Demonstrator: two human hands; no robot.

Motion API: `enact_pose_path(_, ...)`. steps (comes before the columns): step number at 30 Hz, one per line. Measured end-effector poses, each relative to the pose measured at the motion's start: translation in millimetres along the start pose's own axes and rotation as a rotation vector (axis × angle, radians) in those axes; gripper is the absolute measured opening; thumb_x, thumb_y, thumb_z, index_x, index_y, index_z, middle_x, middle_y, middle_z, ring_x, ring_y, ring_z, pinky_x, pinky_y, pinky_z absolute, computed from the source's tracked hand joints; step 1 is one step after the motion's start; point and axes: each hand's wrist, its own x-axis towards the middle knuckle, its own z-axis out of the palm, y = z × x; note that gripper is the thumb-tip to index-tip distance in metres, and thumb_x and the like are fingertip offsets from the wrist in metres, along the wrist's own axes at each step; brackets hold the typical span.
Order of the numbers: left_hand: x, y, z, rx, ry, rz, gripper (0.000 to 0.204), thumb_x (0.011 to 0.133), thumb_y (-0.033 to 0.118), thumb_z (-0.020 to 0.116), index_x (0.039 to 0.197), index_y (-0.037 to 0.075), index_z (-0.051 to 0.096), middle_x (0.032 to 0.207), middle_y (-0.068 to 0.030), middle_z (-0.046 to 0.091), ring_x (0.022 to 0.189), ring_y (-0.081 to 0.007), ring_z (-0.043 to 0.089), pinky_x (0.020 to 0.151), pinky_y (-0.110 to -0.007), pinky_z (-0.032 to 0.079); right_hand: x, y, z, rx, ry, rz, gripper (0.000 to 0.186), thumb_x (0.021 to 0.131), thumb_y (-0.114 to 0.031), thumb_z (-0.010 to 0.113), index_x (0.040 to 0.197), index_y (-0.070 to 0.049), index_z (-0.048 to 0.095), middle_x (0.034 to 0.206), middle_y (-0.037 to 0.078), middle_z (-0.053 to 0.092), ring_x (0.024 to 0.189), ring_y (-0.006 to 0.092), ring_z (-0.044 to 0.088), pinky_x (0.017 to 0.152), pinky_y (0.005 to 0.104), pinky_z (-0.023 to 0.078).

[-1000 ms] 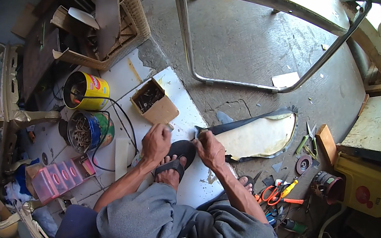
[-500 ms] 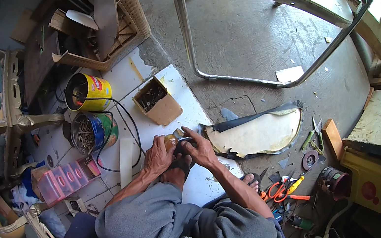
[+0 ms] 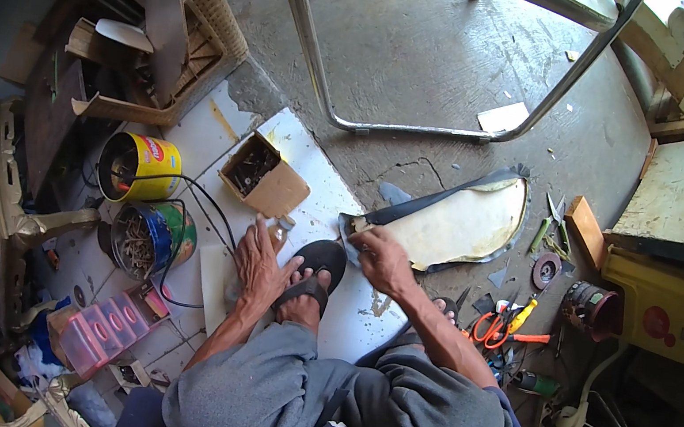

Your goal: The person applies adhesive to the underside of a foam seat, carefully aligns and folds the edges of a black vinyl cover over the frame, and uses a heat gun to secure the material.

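Note:
My left hand (image 3: 259, 265) is beside my sandalled foot, its fingers wrapped over a small glass bottle (image 3: 279, 231) whose top pokes out beyond the fingertips. The rest of the bottle is mostly covered by the hand. My right hand (image 3: 384, 262) is closed, with curled fingers over the left end of a half-round padded piece (image 3: 448, 220), which has a pale face and a dark fabric edge. What those fingers pinch, if anything, is hidden. Just beyond my left hand stands an open cardboard box (image 3: 278, 193) of small dark pieces.
On the left are a yellow can (image 3: 157, 170), a can of nails (image 3: 181, 243), a black cable and a pink plastic case (image 3: 104, 331). Orange-handled scissors (image 3: 488, 328), pliers (image 3: 552, 224) and other tools lie at right. A metal-framed chair (image 3: 314, 48) stands ahead.
My left hand has moved left and down with the bottle, away from my right hand. My right hand has shifted to the padded piece's end, its fingers now curled. The view has shifted slightly.

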Motion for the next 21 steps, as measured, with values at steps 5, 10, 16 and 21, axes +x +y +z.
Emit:
enact_pose_path(5, 7.2, 29.5, 17.5, -0.127, 0.032, 0.367, 0.048, 0.090, 0.020, 0.071, 0.136, 0.006, 0.061, 0.123, -0.0186, 0.057, 0.120, -0.0381, 0.052, 0.103, -0.052, 0.043, 13.4, 6.1, -26.0, -0.545, -0.091, -0.180, 0.035, 0.087, -0.017, 0.070, 0.121, -0.019, 0.074, 0.114, 0.008, 0.063, 0.108, 0.0286, 0.058, 0.093, 0.0403, 0.049)
enact_pose_path(10, 6.5, 61.2, 38.4, -0.196, -0.100, 0.646, 0.040, 0.087, 0.016, 0.070, 0.127, 0.009, 0.069, 0.121, -0.0152, 0.059, 0.118, -0.0342, 0.054, 0.101, -0.048, 0.044, 20.0, 28.5, -26.2, -0.630, -0.155, -0.335, 0.040, 0.088, -0.022, 0.064, 0.127, -0.020, 0.071, 0.117, 0.007, 0.061, 0.113, 0.0260, 0.056, 0.095, 0.0387, 0.048)
enact_pose_path(16, 5.1, 58.1, 44.1, -0.187, -0.112, 0.639, 0.037, 0.087, 0.016, 0.069, 0.123, 0.009, 0.071, 0.121, -0.0152, 0.057, 0.119, -0.0347, 0.052, 0.102, -0.049, 0.042, 19.1, 38.7, -31.3, -0.605, -0.165, -0.395, 0.039, 0.088, -0.019, 0.061, 0.126, -0.020, 0.071, 0.118, 0.006, 0.061, 0.112, 0.0255, 0.056, 0.096, 0.0370, 0.049)
enact_pose_path(21, 5.1, 60.2, 47.7, -0.113, -0.165, 0.686, 0.038, 0.085, 0.019, 0.070, 0.122, 0.012, 0.073, 0.126, -0.0153, 0.056, 0.122, -0.0337, 0.049, 0.104, -0.049, 0.039, 18.3, 35.5, -38.6, -0.650, -0.269, -0.377, 0.036, 0.089, -0.020, 0.059, 0.122, -0.020, 0.073, 0.125, 0.006, 0.060, 0.116, 0.0255, 0.055, 0.099, 0.0363, 0.049)
